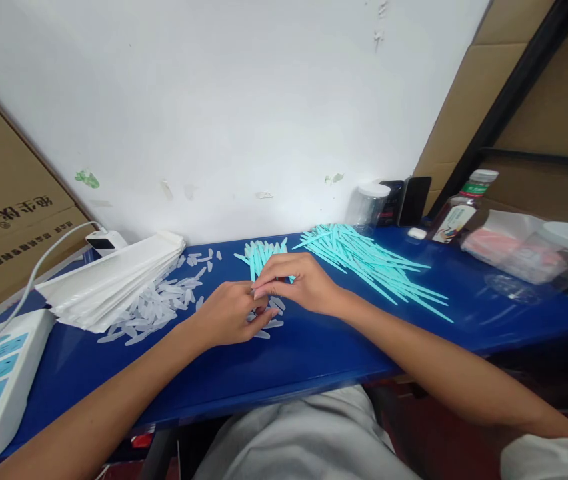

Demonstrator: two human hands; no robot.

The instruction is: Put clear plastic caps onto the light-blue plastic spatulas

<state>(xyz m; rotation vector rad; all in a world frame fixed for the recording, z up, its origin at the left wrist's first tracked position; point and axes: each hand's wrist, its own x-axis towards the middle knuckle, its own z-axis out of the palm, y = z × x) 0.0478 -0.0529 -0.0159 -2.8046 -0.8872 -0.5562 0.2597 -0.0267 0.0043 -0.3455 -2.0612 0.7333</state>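
My left hand (234,312) is closed, its fingers curled over the middle of the table. Thumb and forefinger of my right hand (304,283) are pinched together against the left hand's fingers. Whatever lies between them is too small and hidden to name. Just behind the hands is a small bundle of turquoise sticks (262,252) with pale tips. Some translucent caps (277,305) lie under and beside the fingers. A larger heap of clear caps (157,303) is left of my left hand. To the right spreads a pile of thin, pointed turquoise sticks (359,257).
White plastic sleeves (119,280) are stacked at the left, near a white power strip (7,393) and a cabled white device (107,241). Along the right stand a lidded clear jar (370,207), phones (414,202), a bottle (464,207) and a pinkish bag (514,250).
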